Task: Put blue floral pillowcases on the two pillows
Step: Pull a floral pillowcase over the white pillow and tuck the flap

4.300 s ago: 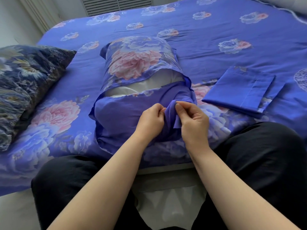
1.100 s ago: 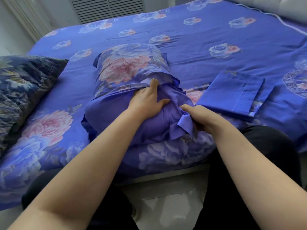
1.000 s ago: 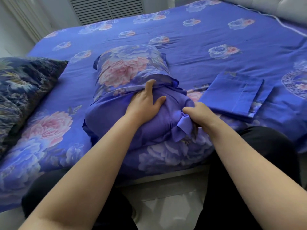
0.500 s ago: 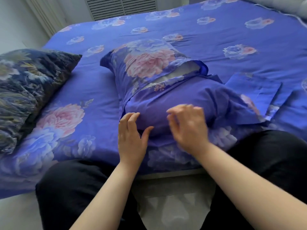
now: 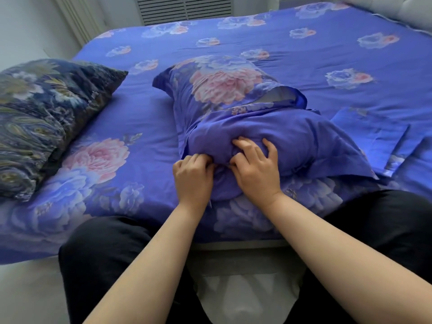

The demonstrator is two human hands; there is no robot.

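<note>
A pillow in a blue floral pillowcase [image 5: 224,90] lies on the bed in front of me, its plain blue flap end [image 5: 292,141] facing me. My left hand [image 5: 192,176] has curled fingers that pinch the blue cloth at the near end. My right hand [image 5: 256,169] presses curled fingers into the same cloth just beside it. A second pillow in a dark patterned cover [image 5: 44,118] lies at the left. A folded blue pillowcase [image 5: 374,134] lies to the right, partly hidden by the flap.
The bed carries a blue floral sheet [image 5: 327,50] across its whole width. My knees in black trousers [image 5: 100,251] press against the bed's near edge. A white wall with a vent [image 5: 184,7] stands behind the bed.
The pillow was turned, so its flap end spreads to the right. Both hands dropped from above the flap onto the near end and closed on the cloth.
</note>
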